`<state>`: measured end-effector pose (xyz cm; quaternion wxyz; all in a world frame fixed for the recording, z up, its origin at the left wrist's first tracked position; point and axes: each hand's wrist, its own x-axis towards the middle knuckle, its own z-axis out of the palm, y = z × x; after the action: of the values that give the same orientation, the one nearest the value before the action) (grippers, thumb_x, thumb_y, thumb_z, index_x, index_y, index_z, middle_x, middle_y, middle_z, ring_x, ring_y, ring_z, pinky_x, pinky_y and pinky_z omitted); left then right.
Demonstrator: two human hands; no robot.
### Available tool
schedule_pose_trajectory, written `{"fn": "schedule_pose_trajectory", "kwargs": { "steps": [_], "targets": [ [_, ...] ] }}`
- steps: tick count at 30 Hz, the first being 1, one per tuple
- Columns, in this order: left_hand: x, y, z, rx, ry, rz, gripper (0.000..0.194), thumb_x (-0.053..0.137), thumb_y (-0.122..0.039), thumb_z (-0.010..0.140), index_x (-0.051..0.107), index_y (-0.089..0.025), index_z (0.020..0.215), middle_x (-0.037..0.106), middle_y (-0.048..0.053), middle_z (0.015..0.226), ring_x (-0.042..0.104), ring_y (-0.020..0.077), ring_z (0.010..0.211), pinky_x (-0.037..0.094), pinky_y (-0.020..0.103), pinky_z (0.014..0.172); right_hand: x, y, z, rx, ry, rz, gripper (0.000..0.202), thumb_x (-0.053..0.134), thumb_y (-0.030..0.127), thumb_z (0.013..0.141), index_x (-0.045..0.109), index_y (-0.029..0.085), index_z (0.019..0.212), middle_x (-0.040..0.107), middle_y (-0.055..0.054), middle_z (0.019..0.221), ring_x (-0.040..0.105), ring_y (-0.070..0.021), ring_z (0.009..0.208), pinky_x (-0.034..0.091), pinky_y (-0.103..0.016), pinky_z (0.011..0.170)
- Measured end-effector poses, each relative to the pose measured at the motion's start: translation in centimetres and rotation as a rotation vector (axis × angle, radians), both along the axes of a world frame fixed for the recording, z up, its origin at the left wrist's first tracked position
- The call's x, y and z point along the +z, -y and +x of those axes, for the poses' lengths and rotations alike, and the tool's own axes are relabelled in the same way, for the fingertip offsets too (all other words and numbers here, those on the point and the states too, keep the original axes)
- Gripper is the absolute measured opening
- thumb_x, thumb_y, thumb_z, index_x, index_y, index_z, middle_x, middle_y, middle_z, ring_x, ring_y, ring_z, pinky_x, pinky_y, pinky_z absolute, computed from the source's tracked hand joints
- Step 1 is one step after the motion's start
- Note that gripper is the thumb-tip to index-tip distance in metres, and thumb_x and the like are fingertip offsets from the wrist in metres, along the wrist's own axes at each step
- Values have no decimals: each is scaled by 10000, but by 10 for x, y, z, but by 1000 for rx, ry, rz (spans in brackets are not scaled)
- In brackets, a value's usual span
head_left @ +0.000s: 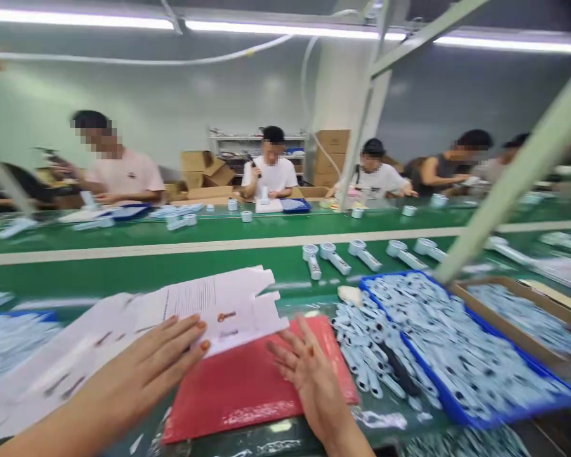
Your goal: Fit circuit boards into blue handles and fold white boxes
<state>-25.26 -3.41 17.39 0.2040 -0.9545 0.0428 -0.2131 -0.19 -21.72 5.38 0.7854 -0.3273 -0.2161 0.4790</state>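
Note:
My left hand [147,365] lies flat with its fingers stretched out over the printed white sheets [190,304], its fingertips near the edge of the red mat [247,393]. The sheets spread to the left and overlap the back of the mat. Over the right part of that mat is my right hand [309,374], fingers spread, holding nothing; whether it touches the mat is hard to tell. Just right of the mat lies a loose heap of light blue plastic parts [366,349] with a dark tool [400,368] among them.
A blue tray [480,422] full of light blue parts stands at the right, beside a cardboard box [504,285]. Several round-headed parts [333,257] sit on the green belt [238,260]. A slanted metal post [514,178] crosses the right side. People work opposite.

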Motion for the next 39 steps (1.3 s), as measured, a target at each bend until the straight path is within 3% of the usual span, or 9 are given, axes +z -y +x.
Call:
{"fn": "schedule_pose_trajectory", "kwargs": {
  "steps": [4,8,11,16,22,26,32,36,39],
  "targets": [
    [-31,-15,67,-284,-85,28,610,430,-36,948,494,-257,1513,540,31,1527,402,229,1498,201,445,1330,17,9,22,-70,8,-60,648,806,469,821,564,223,1369,686,-109,1274,713,-257,1077,580,-422,957],
    [-51,-39,121,-212,-81,-177,591,522,-302,1012,375,-250,1582,297,108,1673,244,351,1563,161,564,1306,7,20,33,-149,139,-150,558,791,385,803,609,236,1309,692,-73,1259,698,-234,1072,606,-354,839],
    [-52,-53,161,-146,3,-257,649,500,-489,1035,322,-215,1596,440,164,1578,364,400,1485,208,633,1246,-6,19,30,-174,216,-148,492,784,352,807,638,225,1259,720,-58,1185,697,-210,1051,588,-325,860],
    [-46,-58,204,-232,-69,-464,411,350,-388,1105,504,-221,1447,678,48,984,629,185,849,470,290,768,-18,5,27,-182,207,-164,421,866,303,686,681,212,1053,747,-31,997,716,-199,895,577,-289,786],
    [-41,-36,196,-327,-147,-448,491,380,-526,1079,451,-252,1481,665,50,1029,626,198,843,461,294,733,-12,-1,32,-270,217,-221,439,878,321,645,719,206,1038,737,-25,908,698,-236,888,579,-336,821],
    [-57,-12,165,-318,-211,-415,925,551,-786,897,291,-254,1608,616,130,1377,671,300,1082,567,374,871,-16,-12,40,-413,156,-378,443,902,384,577,691,179,908,705,-29,814,676,-240,836,569,-334,776],
    [-50,-12,152,-197,-40,-481,711,598,-341,940,327,-308,1596,609,90,1442,681,292,1191,615,351,943,15,-6,44,-456,117,-261,595,774,606,765,642,166,1143,703,-121,1098,698,-242,888,601,-378,790],
    [-18,-26,172,-177,56,-844,771,662,-451,918,320,-306,1593,591,113,1462,705,324,1146,656,337,813,57,13,35,-882,674,50,497,640,500,977,536,290,1415,529,-120,1457,558,-273,1326,480,-465,1140],
    [-19,-26,186,-217,40,-1014,853,727,-428,859,315,-320,1599,575,122,1479,697,357,1148,663,402,831,68,10,28,-1094,1075,68,465,623,432,1001,526,346,1448,538,-101,1448,527,-293,1360,455,-492,1168]
  ]
}}
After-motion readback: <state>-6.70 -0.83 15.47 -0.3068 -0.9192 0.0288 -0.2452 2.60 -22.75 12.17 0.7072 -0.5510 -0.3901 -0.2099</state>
